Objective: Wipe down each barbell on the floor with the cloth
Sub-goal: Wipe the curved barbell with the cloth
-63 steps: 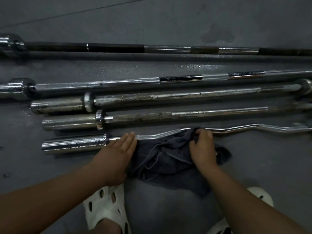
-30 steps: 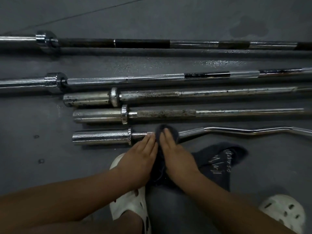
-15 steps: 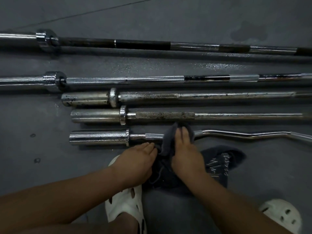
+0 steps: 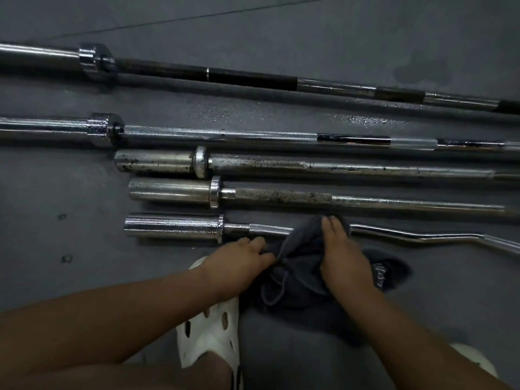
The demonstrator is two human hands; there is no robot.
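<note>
On the floor nearest me, the EZ curl bar (image 4: 264, 228) is mid-wipe: my right hand (image 4: 344, 257) presses the cloth (image 4: 298, 266) flat-fingered over its shaft, and my left hand (image 4: 239, 263) curls at the cloth's edge (gripping? unclear). Next, I'd slide along the bends.

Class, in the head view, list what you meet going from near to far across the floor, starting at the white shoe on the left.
white shoe → curl bar → rusty-grip barbell → spotted barbell → chrome knurled barbell → dark-shafted barbell
</note>
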